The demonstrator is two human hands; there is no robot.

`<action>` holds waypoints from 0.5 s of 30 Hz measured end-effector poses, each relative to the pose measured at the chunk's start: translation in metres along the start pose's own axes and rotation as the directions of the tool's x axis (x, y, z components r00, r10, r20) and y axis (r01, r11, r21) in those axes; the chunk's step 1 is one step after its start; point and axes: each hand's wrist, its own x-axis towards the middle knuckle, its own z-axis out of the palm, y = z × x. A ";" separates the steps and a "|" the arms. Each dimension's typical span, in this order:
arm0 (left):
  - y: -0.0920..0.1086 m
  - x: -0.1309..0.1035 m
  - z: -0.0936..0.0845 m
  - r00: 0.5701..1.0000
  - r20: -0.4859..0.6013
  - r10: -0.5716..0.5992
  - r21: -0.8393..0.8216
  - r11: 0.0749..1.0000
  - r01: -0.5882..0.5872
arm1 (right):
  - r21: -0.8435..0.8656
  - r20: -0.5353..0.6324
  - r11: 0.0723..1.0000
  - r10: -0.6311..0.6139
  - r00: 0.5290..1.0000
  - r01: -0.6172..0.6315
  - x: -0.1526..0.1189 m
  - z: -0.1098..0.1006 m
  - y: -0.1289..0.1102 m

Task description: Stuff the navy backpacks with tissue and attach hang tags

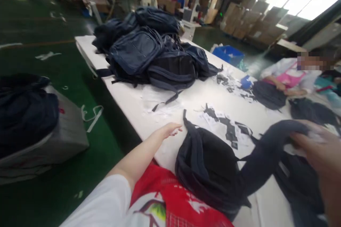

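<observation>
A dark navy backpack (215,159) lies on the white table in front of me, its black padded back facing up. My right hand (311,145), blurred, grips the end of one wide shoulder strap (266,152) and holds it raised to the right of the bag. The other strap (201,152) lies along the bag's left side. Just left of the backpack, my left hand (172,130) hovers with fingers extended and nothing in it. Small black pieces and white tags (226,126) are scattered behind the bag.
Navy backpacks are heaped (151,49) at the table's far left. Across the table (125,104), a person (293,74) handles another dark bag (269,94). More dark bags (301,181) lie at my right. A loaded carton (69,131) stands on the left floor; a blue bin (229,54) stands beyond.
</observation>
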 end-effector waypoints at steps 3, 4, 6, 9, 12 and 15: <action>-0.018 -0.015 0.048 0.988 0.155 0.012 0.167 0.985 -0.038 | 0.194 -0.008 0.911 0.373 0.928 -0.365 -0.038 -0.020 0.052; -0.019 -0.022 0.058 0.974 0.224 0.037 0.217 0.972 -0.087 | 0.270 -0.063 0.867 0.449 0.892 -0.417 -0.046 -0.027 0.066; -0.014 -0.040 0.074 0.890 0.432 0.148 0.326 0.894 -0.307 | 0.355 -0.172 0.832 0.506 0.845 -0.426 -0.058 -0.042 0.091; -0.001 -0.065 0.093 0.614 0.757 0.223 0.380 0.615 -0.691 | 0.371 -0.239 0.838 0.502 0.831 -0.400 -0.071 -0.065 0.114; 0.005 -0.081 0.120 0.616 0.763 0.196 0.488 0.449 -0.748 | 0.348 -0.237 0.836 0.516 0.823 -0.424 -0.082 -0.077 0.128; -0.001 -0.084 0.152 0.668 0.707 0.232 0.602 0.297 -0.741 | 0.347 -0.227 0.809 0.563 0.795 -0.474 -0.091 -0.075 0.142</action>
